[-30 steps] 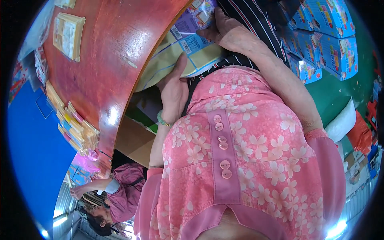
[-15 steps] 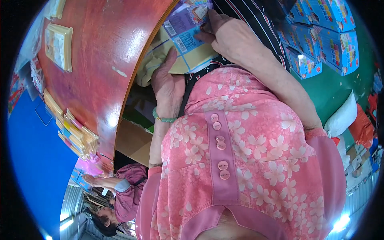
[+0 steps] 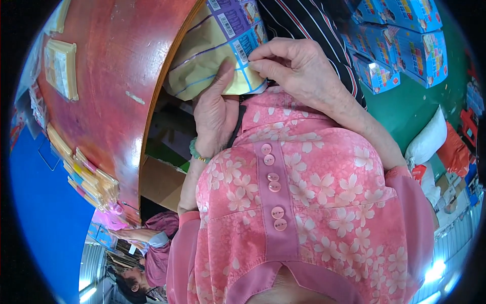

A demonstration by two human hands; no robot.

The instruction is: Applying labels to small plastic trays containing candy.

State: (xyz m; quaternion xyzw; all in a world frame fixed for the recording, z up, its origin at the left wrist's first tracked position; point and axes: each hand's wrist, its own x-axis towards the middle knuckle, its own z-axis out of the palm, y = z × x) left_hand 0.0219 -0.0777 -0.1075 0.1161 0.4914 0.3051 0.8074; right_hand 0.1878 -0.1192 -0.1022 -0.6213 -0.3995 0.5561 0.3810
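Note:
A pale yellow printed sheet (image 3: 195, 68) with blue and purple panels and barcodes lies over my lap, beside the table's edge. My left hand (image 3: 215, 114) holds its near edge, the thumb on top and the fingers hidden underneath. A green bead bracelet (image 3: 197, 150) circles that wrist. At the sheet's right edge, my right hand (image 3: 301, 71) pinches with thumb and forefinger by a blue panel. Whether anything small sits between those fingertips is hard to make out.
On the red-brown table (image 3: 114, 76) at left lie a clear-wrapped pack (image 3: 61, 69) and a pile of slim packs (image 3: 91, 180). An open cardboard box (image 3: 161, 181) stands below its edge. Blue printed boxes (image 3: 417, 55) stand at right. A co-worker (image 3: 159, 253) is at lower left.
My right hand has drawn down and nearer along the sheet's edge, its fingers now closed in a pinch. More of the sheet's yellow area shows, and the whole view has shifted slightly.

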